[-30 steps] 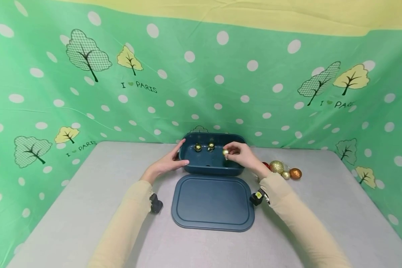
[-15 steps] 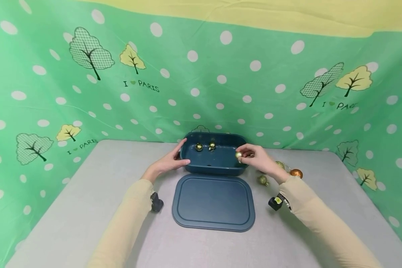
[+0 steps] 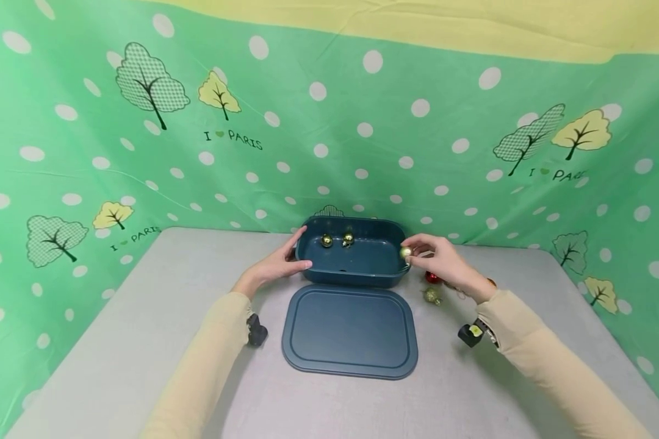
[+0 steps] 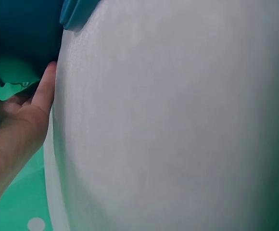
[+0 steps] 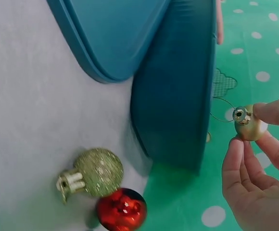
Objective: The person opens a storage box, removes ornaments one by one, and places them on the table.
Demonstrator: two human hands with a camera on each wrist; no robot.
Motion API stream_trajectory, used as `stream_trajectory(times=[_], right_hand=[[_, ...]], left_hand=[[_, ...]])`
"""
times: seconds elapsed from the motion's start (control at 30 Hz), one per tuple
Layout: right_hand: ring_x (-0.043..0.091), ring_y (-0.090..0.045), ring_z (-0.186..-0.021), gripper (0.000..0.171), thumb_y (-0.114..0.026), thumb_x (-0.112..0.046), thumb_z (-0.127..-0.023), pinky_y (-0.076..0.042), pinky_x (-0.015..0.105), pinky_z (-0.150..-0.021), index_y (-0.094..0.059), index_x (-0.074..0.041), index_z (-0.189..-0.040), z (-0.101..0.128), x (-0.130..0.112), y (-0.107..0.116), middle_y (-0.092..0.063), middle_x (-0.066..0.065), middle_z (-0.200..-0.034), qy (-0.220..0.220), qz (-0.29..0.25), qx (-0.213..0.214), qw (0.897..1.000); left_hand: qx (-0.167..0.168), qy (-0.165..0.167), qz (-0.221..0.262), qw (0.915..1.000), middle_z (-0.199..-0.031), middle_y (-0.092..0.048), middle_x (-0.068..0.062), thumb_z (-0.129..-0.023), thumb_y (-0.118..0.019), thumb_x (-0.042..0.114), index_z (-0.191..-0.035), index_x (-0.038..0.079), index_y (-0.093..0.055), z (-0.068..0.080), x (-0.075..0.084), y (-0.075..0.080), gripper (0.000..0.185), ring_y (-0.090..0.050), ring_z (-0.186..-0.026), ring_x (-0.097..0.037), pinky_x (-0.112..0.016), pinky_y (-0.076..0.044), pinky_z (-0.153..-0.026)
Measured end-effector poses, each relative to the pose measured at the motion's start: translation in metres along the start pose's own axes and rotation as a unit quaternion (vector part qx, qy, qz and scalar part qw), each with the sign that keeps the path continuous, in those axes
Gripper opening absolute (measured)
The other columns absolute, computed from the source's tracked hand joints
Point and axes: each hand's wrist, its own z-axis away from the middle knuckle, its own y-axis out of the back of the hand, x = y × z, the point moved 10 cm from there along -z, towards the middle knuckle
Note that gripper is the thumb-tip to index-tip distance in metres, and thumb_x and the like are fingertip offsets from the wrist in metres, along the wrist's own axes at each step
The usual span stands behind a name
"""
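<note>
A dark blue box [image 3: 357,279] without its lid stands at the back of the table, with two shiny gold baubles [image 3: 326,241] inside on the left. My left hand [image 3: 277,265] rests against the box's left end, fingers and thumb spread and nearly straight, the thumb by the front rim. Over the right rim, my right hand [image 3: 442,262] pinches a small pale gold bauble [image 3: 405,251] between thumb and fingers. In the right wrist view, this bauble [image 5: 251,129] shows its metal cap and a thin string loop.
The blue lid [image 3: 349,332] lies flat in front of the box. Right of the box, a glittery gold bauble [image 3: 432,296] and a red bauble [image 3: 432,277] lie on the table. Part of an orange bauble shows behind the right wrist. A green patterned cloth [image 3: 329,122] hangs behind.
My right hand has moved rightward from above the box's inside to its right rim, still holding the gold bauble. The left hand stays at the box's left end.
</note>
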Motion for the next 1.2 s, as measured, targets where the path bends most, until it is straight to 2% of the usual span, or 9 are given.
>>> stream_trajectory(times=[0.17, 0.4, 0.57, 0.63, 0.8, 0.93, 1.03, 1.1, 1.2], right_hand=[[0.028, -0.06, -0.094, 0.031, -0.067, -0.006, -0.09, -0.051, 0.026, -0.072, -0.063, 0.003, -0.119, 0.004, -0.003, 0.013, -0.065, 0.017, -0.107, -0.006, 0.004, 0.01, 1.0], [0.028, -0.059, -0.095, 0.031, -0.066, -0.01, -0.092, -0.05, 0.028, -0.075, -0.063, 0.0, -0.12, 0.015, 0.001, 0.025, -0.064, 0.015, -0.107, -0.035, 0.016, 0.008, 0.999], [0.027, -0.059, -0.094, 0.031, -0.066, -0.007, -0.092, -0.05, 0.025, -0.074, -0.061, 0.004, -0.12, 0.023, 0.001, 0.028, -0.063, 0.017, -0.107, -0.022, 0.016, 0.009, 1.0], [0.026, -0.059, -0.093, 0.031, -0.066, -0.006, -0.091, -0.05, 0.024, -0.073, -0.061, 0.006, -0.12, 0.026, 0.001, 0.03, -0.063, 0.018, -0.107, -0.015, 0.015, 0.011, 1.0], [0.025, -0.06, -0.092, 0.03, -0.065, -0.004, -0.091, -0.05, 0.024, -0.073, -0.062, 0.006, -0.119, 0.034, 0.006, 0.034, -0.063, 0.019, -0.106, -0.007, 0.015, 0.017, 1.0], [0.023, -0.061, -0.091, 0.029, -0.066, -0.004, -0.091, -0.05, 0.023, -0.073, -0.063, 0.006, -0.118, 0.039, 0.013, 0.036, -0.065, 0.019, -0.106, -0.007, 0.021, 0.018, 1.0], [0.024, -0.061, -0.092, 0.03, -0.067, -0.005, -0.09, -0.05, 0.022, -0.074, -0.063, 0.007, -0.118, 0.044, 0.019, 0.038, -0.066, 0.02, -0.108, -0.008, 0.027, 0.019, 0.999], [0.024, -0.061, -0.093, 0.031, -0.067, -0.005, -0.09, -0.05, 0.023, -0.074, -0.063, 0.007, -0.119, 0.047, 0.024, 0.038, -0.066, 0.02, -0.108, -0.01, 0.029, 0.02, 0.999], [0.022, -0.061, -0.092, 0.032, -0.067, -0.006, -0.09, -0.051, 0.023, -0.074, -0.063, 0.007, -0.119, 0.052, 0.033, 0.038, -0.066, 0.019, -0.108, -0.015, 0.034, 0.022, 0.999]], left_hand=[[0.001, 0.0, -0.003, 1.0, -0.156, -0.007, -0.019, -0.095, -0.064, 0.02, -0.156, 0.032, 0.0, 0.001, 0.003, -0.001, 0.089, -0.043, -0.105, -0.031, -0.032, -0.042, -0.07], [-0.015, 0.011, 0.013, 0.9997, -0.154, -0.006, -0.026, -0.095, -0.064, 0.018, -0.157, 0.023, 0.003, 0.011, 0.021, -0.004, 0.092, -0.043, -0.081, -0.025, -0.038, -0.042, -0.068], [-0.017, 0.01, 0.014, 0.9997, -0.156, -0.001, -0.026, -0.095, -0.064, 0.016, -0.157, 0.018, 0.002, 0.019, 0.036, -0.005, 0.09, -0.041, -0.111, -0.036, -0.035, -0.042, -0.073], [-0.018, 0.009, 0.014, 0.9997, -0.156, -0.002, -0.026, -0.095, -0.064, 0.016, -0.157, 0.018, 0.002, 0.019, 0.036, -0.005, 0.09, -0.043, -0.108, -0.036, -0.035, -0.042, -0.072], [-0.022, 0.012, 0.02, 0.9995, -0.152, -0.008, -0.029, -0.095, -0.064, 0.016, -0.157, 0.019, 0.002, 0.017, 0.034, -0.006, 0.091, -0.041, -0.074, -0.022, -0.036, -0.041, -0.067], [-0.024, 0.011, 0.022, 0.9994, -0.15, -0.012, -0.031, -0.095, -0.064, 0.015, -0.157, 0.019, 0.002, 0.017, 0.034, -0.006, 0.091, -0.041, -0.069, -0.018, -0.036, -0.041, -0.065], [-0.024, 0.01, 0.022, 0.9994, -0.149, -0.015, -0.032, -0.095, -0.063, 0.015, -0.157, 0.019, 0.003, 0.017, 0.034, -0.006, 0.091, -0.042, -0.076, -0.024, -0.036, -0.041, -0.066], [-0.022, 0.007, 0.019, 0.9996, -0.153, -0.011, -0.03, -0.095, -0.063, 0.015, -0.157, 0.019, 0.002, 0.017, 0.034, -0.006, 0.09, -0.047, -0.094, -0.03, -0.035, -0.041, -0.072], [-0.021, 0.007, 0.019, 0.9996, -0.157, -0.002, -0.025, -0.095, -0.063, 0.016, -0.157, 0.02, 0.002, 0.017, 0.034, -0.005, 0.09, -0.038, -0.122, -0.04, -0.034, -0.04, -0.079]])
